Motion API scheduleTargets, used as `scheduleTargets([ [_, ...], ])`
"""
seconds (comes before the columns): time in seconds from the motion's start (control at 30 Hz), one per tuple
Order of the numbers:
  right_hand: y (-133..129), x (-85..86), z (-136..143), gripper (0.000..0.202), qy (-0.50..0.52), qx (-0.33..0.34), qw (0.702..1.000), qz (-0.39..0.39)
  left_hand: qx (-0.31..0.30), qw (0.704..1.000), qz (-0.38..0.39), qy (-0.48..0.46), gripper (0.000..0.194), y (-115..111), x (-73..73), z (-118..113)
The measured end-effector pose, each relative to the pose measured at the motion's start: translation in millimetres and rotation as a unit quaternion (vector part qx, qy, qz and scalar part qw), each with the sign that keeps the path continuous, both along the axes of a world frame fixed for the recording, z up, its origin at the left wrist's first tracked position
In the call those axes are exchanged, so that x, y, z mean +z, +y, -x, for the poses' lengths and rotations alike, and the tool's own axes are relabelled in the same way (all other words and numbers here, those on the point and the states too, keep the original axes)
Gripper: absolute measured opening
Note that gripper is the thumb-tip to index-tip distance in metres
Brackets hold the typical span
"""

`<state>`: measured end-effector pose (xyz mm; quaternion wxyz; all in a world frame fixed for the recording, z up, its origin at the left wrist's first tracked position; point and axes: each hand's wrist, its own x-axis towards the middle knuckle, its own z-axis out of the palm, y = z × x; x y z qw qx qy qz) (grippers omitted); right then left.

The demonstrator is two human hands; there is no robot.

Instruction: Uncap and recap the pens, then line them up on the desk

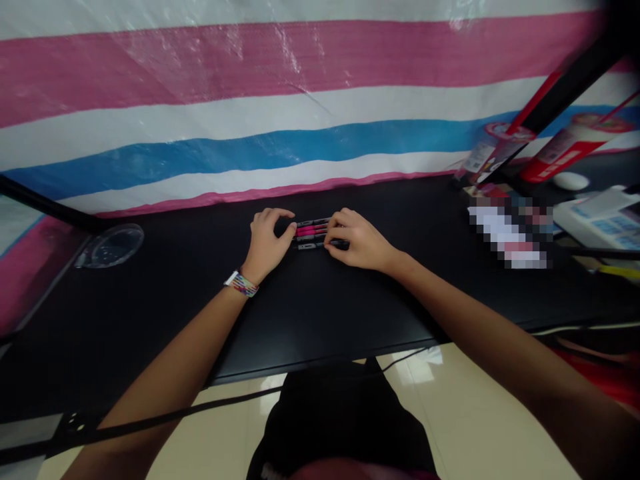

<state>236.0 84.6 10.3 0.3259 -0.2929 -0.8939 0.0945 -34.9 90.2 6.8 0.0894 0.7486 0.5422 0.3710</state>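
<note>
two hands (315, 240) outstretched, bracketing pens (313, 233)

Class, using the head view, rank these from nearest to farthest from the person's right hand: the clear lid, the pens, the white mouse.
From the right hand:
1. Pens, touching it, at its left.
2. White mouse, far right.
3. Clear lid, far left.

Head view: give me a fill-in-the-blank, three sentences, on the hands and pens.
1. Both hands touch a row of pens lying on a ____ table.
2. The striped band sits on the ____ wrist.
3. The clear plastic lid lies to the ____ of the left hand; the right hand is farther from it.

Missing words: black; left; left
</note>
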Motion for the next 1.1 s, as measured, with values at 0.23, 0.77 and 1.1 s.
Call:
scheduleTargets([
  [0.23, 1, 3.0, -4, 0.012, -0.045, 0.021, 0.998, 0.036, -0.068, 0.996, -0.049, 0.005, 0.012, -7, 7.0, -2],
  [0.77, 14, 8.1, -19, 0.021, 0.256, -0.025, 0.907, 0.332, -0.12, 0.986, -0.118, 0.014, 0.009, -17, 13.5, -9],
  [1.1, 17, 10.5, -23, 0.026, 0.298, -0.021, 0.876, 0.379, -0.074, 0.99, -0.114, -0.028, 0.008, -15, 14.0, -9],
])
